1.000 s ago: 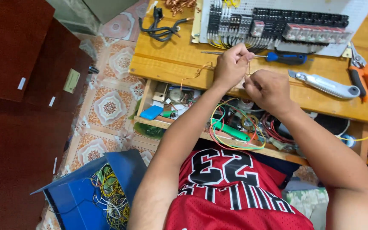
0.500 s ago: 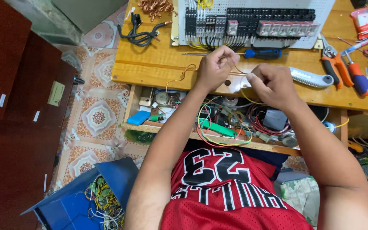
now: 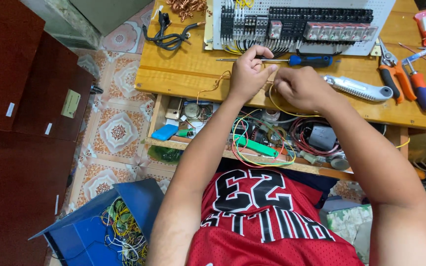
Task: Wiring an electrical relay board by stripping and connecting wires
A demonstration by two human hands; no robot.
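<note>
Bright, even light from above; soft short shadows under the hands on the counter (image 3: 183,69). Mild wide-angle bend at edges. Sharp overall, no blur; dark cabinet (image 3: 11,148) slightly underexposed.

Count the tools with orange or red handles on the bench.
2: pliers to the right of the grey utility knife, and a red-handled tool just right of the pliers. More may lie past the frame's right edge.
</note>
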